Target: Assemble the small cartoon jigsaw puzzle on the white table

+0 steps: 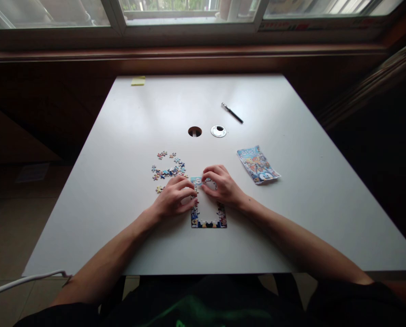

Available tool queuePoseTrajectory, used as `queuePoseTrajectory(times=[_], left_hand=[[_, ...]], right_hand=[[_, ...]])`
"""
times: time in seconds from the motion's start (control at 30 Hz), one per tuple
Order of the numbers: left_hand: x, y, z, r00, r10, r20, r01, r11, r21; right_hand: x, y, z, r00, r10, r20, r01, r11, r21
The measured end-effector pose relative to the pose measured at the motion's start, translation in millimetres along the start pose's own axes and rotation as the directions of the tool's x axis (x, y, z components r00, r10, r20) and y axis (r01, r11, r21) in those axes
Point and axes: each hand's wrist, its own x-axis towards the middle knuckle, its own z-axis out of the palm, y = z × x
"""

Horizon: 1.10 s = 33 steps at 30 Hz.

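A partly assembled jigsaw puzzle lies on the white table, its border pieces forming a rectangle around a bare middle. My left hand grips its left side, with the fingers curled and the thumb low. At the top edge, my right hand is closed, thumb and index finger bent together over the border pieces. Whether a loose piece sits between those fingertips is too small to make out. Loose jigsaw pieces are scattered and heaped just beyond my left hand. A single yellowish piece rests close to its knuckles.
Right of the puzzle is a creased colourful picture sheet. Farther back lie a black pen and a round metal cover, beside a cable hole. A yellow sticky note marks the far left. A white cable runs by the front left corner.
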Motion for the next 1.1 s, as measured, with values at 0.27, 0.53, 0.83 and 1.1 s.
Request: queuePoseTrajectory(times=[0.27, 0.53, 0.83, 1.1], left_hand=[[0.0, 0.7, 0.1, 1.000, 0.001, -0.003, -0.001, 1.000, -0.005], [0.9, 0.7, -0.6, 1.000, 0.001, 0.006, -0.001, 1.000, -0.007], [0.9, 1.5, -1.4, 1.000, -0.006, 0.013, 0.006, 1.000, -0.002], [0.3, 1.2, -0.3, 0.999, -0.012, 0.045, 0.011, 1.000, 0.019]], right_hand=[[-0.5, 0.1, -0.1, 1.000, 0.001, 0.006, -0.001, 1.000, -0.012], [-0.7, 0.0, 0.8, 1.000, -0.002, 0.008, 0.002, 1.000, -0.016], [-1.2, 1.0, 0.6, 1.000, -0.015, 0.005, 0.015, 1.000, 0.001], [-0.6, -0.8, -0.7, 1.000, -0.012, 0.013, 0.012, 1.000, -0.020]])
